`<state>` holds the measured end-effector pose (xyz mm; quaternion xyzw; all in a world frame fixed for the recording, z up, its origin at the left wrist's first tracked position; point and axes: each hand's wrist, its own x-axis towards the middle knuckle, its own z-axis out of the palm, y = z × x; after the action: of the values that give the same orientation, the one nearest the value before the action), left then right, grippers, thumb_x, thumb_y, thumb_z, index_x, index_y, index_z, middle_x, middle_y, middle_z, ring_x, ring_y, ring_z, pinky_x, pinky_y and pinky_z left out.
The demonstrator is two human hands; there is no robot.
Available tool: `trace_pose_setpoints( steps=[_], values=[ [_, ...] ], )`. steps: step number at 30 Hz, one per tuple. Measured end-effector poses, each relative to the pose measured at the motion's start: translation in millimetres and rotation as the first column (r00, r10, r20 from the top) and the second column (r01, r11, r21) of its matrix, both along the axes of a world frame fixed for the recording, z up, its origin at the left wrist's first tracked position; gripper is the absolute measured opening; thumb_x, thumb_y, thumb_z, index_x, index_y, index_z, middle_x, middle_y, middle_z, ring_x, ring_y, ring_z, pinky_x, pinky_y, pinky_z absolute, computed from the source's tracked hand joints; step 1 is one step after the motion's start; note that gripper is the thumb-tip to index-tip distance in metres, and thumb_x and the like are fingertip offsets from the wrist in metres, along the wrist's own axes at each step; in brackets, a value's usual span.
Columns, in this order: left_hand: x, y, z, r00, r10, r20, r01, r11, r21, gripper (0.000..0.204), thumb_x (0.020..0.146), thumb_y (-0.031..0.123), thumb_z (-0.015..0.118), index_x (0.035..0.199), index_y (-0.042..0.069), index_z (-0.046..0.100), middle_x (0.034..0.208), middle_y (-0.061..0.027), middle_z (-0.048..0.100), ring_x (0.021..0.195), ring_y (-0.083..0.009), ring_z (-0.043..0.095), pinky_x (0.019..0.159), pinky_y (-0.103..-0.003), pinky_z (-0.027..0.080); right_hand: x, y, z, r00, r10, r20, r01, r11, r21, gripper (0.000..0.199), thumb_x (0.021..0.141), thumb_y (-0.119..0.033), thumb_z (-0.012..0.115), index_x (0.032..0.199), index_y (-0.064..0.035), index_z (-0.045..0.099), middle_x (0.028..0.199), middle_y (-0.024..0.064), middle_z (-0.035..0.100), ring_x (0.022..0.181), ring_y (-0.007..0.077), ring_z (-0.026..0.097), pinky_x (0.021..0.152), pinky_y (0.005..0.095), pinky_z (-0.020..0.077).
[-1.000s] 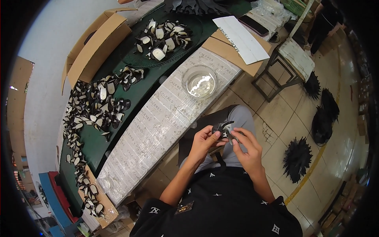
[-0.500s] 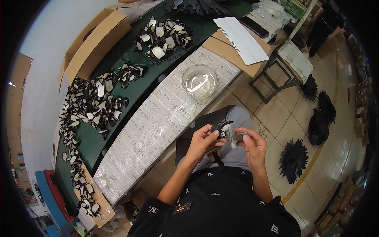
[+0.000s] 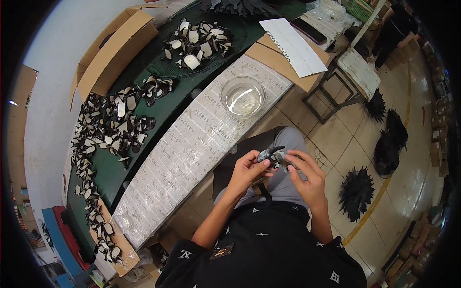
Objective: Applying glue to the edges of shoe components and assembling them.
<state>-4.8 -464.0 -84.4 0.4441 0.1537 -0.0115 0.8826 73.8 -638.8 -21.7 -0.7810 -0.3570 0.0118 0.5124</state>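
Observation:
Above my lap, my left hand (image 3: 244, 174) is closed around a glossy black shoe heel (image 3: 267, 154), thumb on its side. My right hand (image 3: 309, 178) pinches a thin grey piece (image 3: 283, 161) against the heel's right end. Whether that piece is cloth or a strip is unclear, and the fingers partly cover it. Many similar black heels with pale cream faces (image 3: 121, 108) lie heaped on the green table (image 3: 113, 185) to the left. More of them sit on a round dark mesh tray (image 3: 165, 72) farther off.
A clear round bowl (image 3: 242, 96) stands on the paper-covered board (image 3: 192, 139) beyond my lap. An open cardboard box (image 3: 113, 55) is at the far left. White card (image 3: 295, 50) and a phone (image 3: 309, 31) lie at the back. A stool (image 3: 353, 77) and black spiky bundles (image 3: 357, 194) are on the right.
The heel has turned in my left hand, now showing its glossy black side. My right fingers have moved up and left, closer to it, and the grey piece hangs less below.

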Motion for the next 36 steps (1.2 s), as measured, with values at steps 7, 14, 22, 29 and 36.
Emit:
trace_pose_setpoints(
  steps=[7,14,22,29,36],
  values=[
    [2,-1,2,1.000,0.005,-0.006,-0.005,1.000,-0.006,0.013,0.092,0.010,0.062,0.098,0.001,0.054,0.095,-0.0093,0.065,0.085,-0.0150,0.067,0.072,-0.027,0.058,-2,6,-1,1.000,0.008,0.008,-0.008,1.000,-0.019,0.024,0.083,0.000,0.063,0.107,0.0000,0.067,0.112,0.0143,0.062,0.094,0.0243,0.064,0.076,0.0300,0.0528],
    [2,1,0,1.000,0.009,0.005,-0.009,0.999,0.045,0.013,0.091,0.011,0.064,0.096,0.003,0.055,0.092,-0.0081,0.065,0.084,-0.0135,0.066,0.070,-0.025,0.057,-6,10,-3,0.986,-0.162,0.040,0.164,0.985,-0.056,0.024,0.082,0.003,0.063,0.106,0.0011,0.066,0.109,0.0146,0.063,0.094,0.0244,0.065,0.078,0.0305,0.0522],
    [-1,3,-7,0.999,-0.018,-0.035,0.018,1.000,0.014,0.014,0.093,0.013,0.060,0.101,0.002,0.057,0.098,-0.0099,0.066,0.088,-0.0204,0.067,0.071,-0.030,0.057,-3,0,-5,0.969,-0.200,0.144,0.213,0.974,-0.077,0.024,0.083,0.002,0.064,0.107,0.0013,0.065,0.108,0.0158,0.061,0.088,0.0252,0.066,0.071,0.0309,0.0555],
    [0,2,-5,0.999,-0.022,-0.045,0.016,0.992,-0.125,0.016,0.095,0.016,0.058,0.101,0.002,0.056,0.096,-0.0107,0.066,0.084,-0.0178,0.067,0.070,-0.026,0.057,-5,-6,7,0.941,-0.229,-0.249,0.254,0.965,0.072,0.023,0.086,0.002,0.062,0.108,0.0029,0.065,0.107,0.0129,0.063,0.088,0.0169,0.066,0.073,0.0272,0.0579],
    [0,1,-5,1.000,-0.002,-0.016,-0.001,0.981,-0.196,0.017,0.095,0.018,0.058,0.101,0.002,0.056,0.097,-0.0110,0.066,0.084,-0.0181,0.067,0.071,-0.027,0.057,-8,-6,7,0.923,-0.190,-0.333,0.229,0.970,0.081,0.023,0.086,0.000,0.063,0.109,0.0026,0.065,0.105,0.0119,0.062,0.087,0.0157,0.065,0.072,0.0268,0.0578]
  ],
)
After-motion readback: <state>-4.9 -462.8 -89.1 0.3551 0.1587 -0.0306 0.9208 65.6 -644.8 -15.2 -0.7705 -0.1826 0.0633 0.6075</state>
